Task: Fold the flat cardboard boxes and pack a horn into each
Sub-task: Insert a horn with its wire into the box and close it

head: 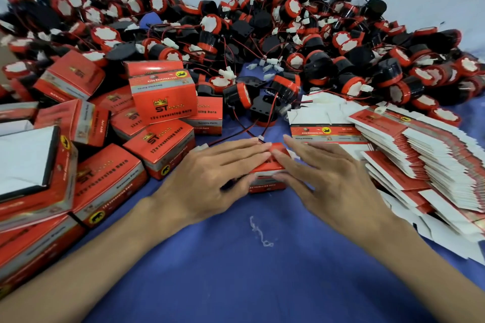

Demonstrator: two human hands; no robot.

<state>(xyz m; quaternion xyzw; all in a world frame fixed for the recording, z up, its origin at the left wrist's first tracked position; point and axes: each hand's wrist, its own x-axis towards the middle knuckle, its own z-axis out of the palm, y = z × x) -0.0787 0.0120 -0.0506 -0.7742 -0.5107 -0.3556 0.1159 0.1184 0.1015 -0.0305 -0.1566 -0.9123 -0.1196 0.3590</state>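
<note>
Both hands, left point(210, 176) and right point(325, 178), lie flat with straight fingers pressing a red box point(267, 170) on the blue cloth point(236, 270). Horns point(262, 34) are heaped beyond it.

The person's bare left forearm point(86, 262) and bare right forearm point(425, 257) reach forward from the lower corners and converge toward the middle. The left hand point(210, 181) lies palm down, its fingers point(246, 148) straight and close together, pointing forward and to the right, thumb splayed inward. The right hand point(330, 181) mirrors it, palm down, its fingers point(296, 148) straight and slightly spread, pointing forward and left. The fingertips of the two hands nearly meet. Both hands are flat and uncurled.
</note>
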